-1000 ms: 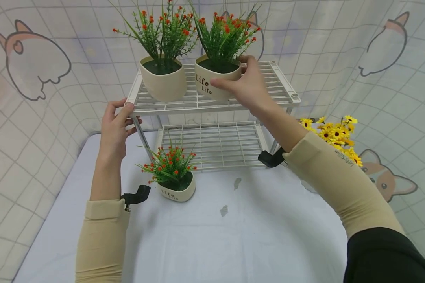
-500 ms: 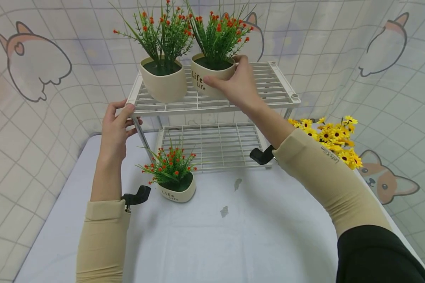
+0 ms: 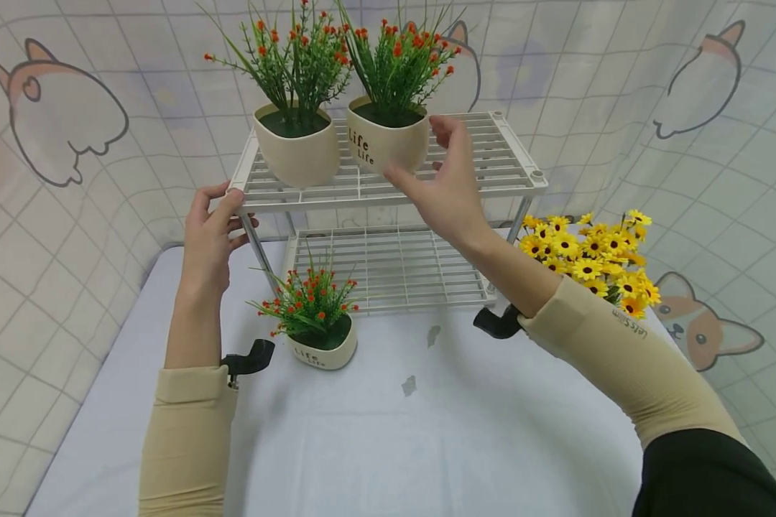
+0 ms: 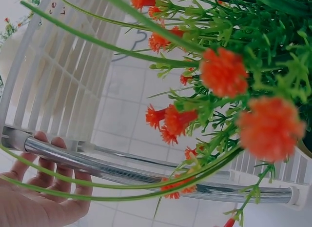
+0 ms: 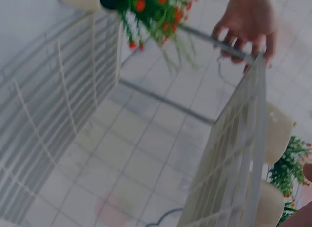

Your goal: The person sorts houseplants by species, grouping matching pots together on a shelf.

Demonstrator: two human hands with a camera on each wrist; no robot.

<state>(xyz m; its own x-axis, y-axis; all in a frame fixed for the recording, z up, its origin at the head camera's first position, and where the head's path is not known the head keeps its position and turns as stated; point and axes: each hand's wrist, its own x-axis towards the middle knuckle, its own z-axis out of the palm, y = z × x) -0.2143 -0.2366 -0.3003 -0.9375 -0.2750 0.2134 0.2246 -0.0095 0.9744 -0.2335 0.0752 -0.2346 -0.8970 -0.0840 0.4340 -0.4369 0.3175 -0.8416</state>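
Observation:
In the head view my left hand grips the near left corner of a white two-tier wire rack, thumb on top and fingers around the corner and its metal post. My right hand is spread beside a cream flowerpot marked "Life", with red flowers, on the top shelf. Its thumb overlaps the pot's lower right edge; whether it touches is hard to tell. Just left stands a second cream pot with the same red-flowered plant.
A third "Life" flowerpot stands on the white-covered table, before the lower shelf at its left. Yellow flowers stand right of the rack. A checked curtain with cartoon dogs hangs behind.
My right hand first moved its pot left toward the other one on the top shelf, then loosened its fingers and drew slightly right. My left hand stayed at the rack corner.

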